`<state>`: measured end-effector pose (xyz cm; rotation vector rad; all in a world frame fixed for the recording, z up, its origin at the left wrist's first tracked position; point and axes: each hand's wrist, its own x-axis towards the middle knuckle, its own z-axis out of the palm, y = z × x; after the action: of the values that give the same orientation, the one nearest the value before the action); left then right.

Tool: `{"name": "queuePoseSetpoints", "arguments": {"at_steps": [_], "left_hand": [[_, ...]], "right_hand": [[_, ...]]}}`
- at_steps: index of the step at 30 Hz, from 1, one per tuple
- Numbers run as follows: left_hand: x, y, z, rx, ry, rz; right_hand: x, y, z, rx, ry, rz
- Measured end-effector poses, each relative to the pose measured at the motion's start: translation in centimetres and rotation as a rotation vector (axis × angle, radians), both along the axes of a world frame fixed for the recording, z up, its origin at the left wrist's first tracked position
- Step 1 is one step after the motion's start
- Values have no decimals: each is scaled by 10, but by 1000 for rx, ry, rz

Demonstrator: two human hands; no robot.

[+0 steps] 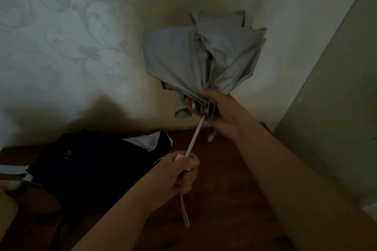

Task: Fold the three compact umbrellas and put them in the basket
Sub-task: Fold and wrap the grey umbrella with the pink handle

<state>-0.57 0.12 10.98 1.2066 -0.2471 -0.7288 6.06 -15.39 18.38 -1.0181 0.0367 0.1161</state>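
- Pink handle sits in the left hand, whose fingers curl tight round it; a pale wrist strap dangles below.
- Right hand grips the gathered base of the grey umbrella, fingers wrapped round the ribs and fabric.
- Between both hands runs the bare shaft, tilted up toward the wall.
- Left of them, a dark umbrella lies collapsed on the brown counter.

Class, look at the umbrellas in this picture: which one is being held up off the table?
The grey umbrella: the left hand grips its pink handle and the right hand holds its ribs. The dark umbrella lies on the table.
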Motion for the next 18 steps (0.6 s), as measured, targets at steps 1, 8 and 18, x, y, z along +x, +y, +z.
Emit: {"name": "queuePoseSetpoints", "arguments": {"at_steps": [1,8,18], "left_hand": [[1,2,0,-36,9,-2],[2,-2,-8,-316,98,-49],[3,-1,-14,-438,148,-143]], "right_hand": [[-1,-1,-1,23,21,15],[1,9,-13,280,58,-46],[4,21,-1,89,-31,-149]]}}
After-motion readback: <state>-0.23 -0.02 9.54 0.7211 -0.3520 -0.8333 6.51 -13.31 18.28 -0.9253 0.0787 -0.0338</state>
